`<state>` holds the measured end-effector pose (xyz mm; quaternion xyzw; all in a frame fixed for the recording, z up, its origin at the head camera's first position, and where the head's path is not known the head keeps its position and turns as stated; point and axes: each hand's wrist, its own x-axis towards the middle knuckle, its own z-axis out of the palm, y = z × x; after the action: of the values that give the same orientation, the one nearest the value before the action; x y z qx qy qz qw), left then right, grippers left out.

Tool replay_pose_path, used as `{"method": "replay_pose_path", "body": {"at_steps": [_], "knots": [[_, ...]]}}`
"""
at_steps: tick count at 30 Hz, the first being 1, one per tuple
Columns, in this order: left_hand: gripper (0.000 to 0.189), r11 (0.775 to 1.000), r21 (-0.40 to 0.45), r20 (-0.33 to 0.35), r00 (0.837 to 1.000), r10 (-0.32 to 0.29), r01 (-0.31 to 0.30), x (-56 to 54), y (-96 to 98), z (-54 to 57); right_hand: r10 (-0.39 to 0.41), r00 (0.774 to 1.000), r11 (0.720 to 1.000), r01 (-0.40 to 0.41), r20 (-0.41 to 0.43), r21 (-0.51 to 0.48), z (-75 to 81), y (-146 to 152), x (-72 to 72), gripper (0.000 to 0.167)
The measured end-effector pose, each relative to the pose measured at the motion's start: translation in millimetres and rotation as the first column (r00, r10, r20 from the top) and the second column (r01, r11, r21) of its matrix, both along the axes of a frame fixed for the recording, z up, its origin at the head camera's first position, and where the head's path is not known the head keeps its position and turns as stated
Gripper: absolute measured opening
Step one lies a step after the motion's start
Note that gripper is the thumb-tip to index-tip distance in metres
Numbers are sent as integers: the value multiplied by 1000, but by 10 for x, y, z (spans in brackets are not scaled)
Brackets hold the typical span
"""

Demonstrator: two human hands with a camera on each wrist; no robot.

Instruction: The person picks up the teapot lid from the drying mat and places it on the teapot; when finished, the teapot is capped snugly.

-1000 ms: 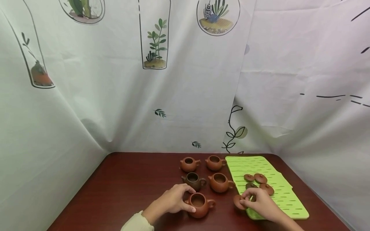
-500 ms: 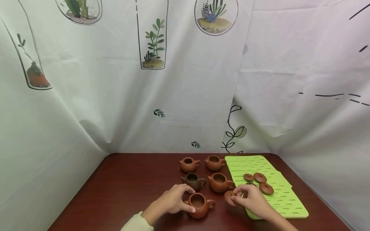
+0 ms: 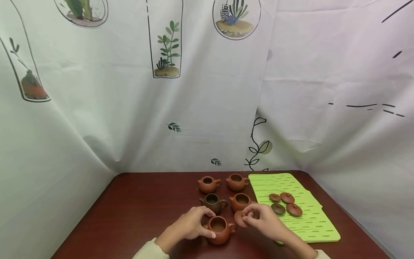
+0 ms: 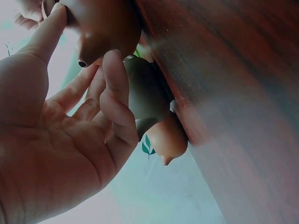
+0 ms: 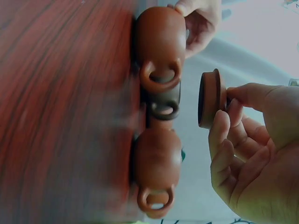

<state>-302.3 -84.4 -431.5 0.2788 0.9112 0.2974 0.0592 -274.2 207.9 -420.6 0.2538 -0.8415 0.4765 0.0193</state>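
1. A person's left hand [image 3: 192, 223] is gripping the near teapot [image 3: 220, 235], thumb and fingers spreading around its spout side; the pot is standing upright on the dark red table [image 3: 136, 208], mouth uncovered, handle pointing right.
2. The right hand [image 3: 266, 221] is pinching a reddish-brown lid [image 3: 240, 220] by its knob between thumb and fingers. The lid is hanging in the air just beside the near teapot's handle, underside facing the table, apart from the pots.
3. On the right, a lime-green mat [image 3: 320, 228] is lying on the table and carrying a dark lid [image 3: 278, 209] and three brown lids [image 3: 294, 209], clustered close together.
4. Beyond the hands, a dark teapot [image 3: 211, 208] is standing on the left and a brown teapot [image 3: 237, 205] on the right, the latter partly hiding behind the right hand.
5. Farther back, two more brown teapots [image 3: 207, 187] are sitting side by side, mouths showing.
6. A pale printed cloth [image 3: 200, 100] is hanging behind the table.
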Motion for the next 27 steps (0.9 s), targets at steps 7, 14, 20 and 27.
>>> {"method": "replay_pose_path", "body": {"at_steps": [7,14,20,27], "knots": [[53,1000,-16,13,1000,4,-3,-9,9,-21,32,999,999,-31,-38,41,-10,-190,-44,4],[52,1000,-14,27,1000,1,-1,-19,8,-21,88,996,995,-87,-9,52,-36,-345,-64,6],[52,1000,-6,40,999,-1,1,-14,-4,-15,108,994,993,-107,-6,59,-52,-475,-65,7],[53,1000,-4,31,1000,-1,1,-12,-6,-9,133,991,990,-132,-23,46,-66,-585,-99,6]]}}
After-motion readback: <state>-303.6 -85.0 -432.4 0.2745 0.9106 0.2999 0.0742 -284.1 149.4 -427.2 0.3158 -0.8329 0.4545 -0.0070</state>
